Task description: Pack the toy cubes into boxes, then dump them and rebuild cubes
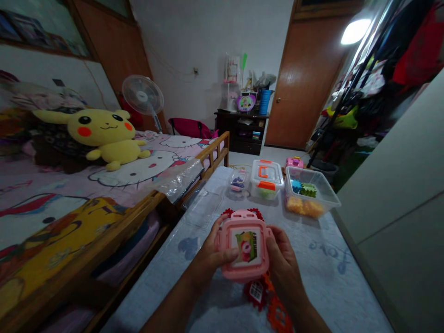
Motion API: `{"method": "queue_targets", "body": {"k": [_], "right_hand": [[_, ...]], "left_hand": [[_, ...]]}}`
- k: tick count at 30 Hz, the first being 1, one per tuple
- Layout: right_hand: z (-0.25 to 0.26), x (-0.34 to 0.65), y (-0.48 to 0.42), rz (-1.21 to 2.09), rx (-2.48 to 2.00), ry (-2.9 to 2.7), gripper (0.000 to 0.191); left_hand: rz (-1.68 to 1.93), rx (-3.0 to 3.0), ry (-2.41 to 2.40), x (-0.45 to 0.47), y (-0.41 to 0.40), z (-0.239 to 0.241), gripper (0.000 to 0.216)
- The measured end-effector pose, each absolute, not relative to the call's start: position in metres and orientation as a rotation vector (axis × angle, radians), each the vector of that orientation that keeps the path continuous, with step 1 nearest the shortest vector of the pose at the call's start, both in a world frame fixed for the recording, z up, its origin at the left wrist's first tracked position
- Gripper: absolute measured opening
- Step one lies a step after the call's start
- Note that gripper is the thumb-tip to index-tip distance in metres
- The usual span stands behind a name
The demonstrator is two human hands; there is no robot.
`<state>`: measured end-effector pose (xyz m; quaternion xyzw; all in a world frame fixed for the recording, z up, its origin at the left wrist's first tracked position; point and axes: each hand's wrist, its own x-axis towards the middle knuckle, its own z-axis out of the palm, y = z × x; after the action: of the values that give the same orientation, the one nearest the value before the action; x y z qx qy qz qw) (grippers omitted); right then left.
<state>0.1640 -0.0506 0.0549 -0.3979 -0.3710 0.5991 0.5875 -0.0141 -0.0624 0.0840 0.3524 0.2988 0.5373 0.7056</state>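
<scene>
A small pink lidded box (244,249) with a fruit picture on its lid is held between my two hands above the table. My left hand (215,249) is closed around its left side, the thumb lying across the lid. On the opposite side, my right hand (282,252) grips the edge near a side clip. Below the box lie red toothed plastic pieces, one with a white window (255,292), and orange gear-like pieces (277,314). More red toothed edges show behind the box, mostly hidden by it.
Farther back on the cloth-covered table (329,259) stand a small clear box (239,180), a clear box with orange clips (267,178), and an open clear bin (312,189) holding coloured pieces. Left is a bed with a wooden rail (215,148) and a yellow plush toy (107,136).
</scene>
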Motion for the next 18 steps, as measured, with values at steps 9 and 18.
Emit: {"method": "queue_targets", "body": {"k": [9, 18], "right_hand": [[0.056, 0.163, -0.05, 1.57, -0.863, -0.896, 0.055], [0.051, 0.161, -0.052, 1.461, -0.871, -0.952, 0.055]], "left_hand": [[1.093, 0.689, 0.596, -0.014, -0.065, 0.079, 0.079], [1.077, 0.704, 0.57, -0.011, -0.067, 0.061, 0.075]]}}
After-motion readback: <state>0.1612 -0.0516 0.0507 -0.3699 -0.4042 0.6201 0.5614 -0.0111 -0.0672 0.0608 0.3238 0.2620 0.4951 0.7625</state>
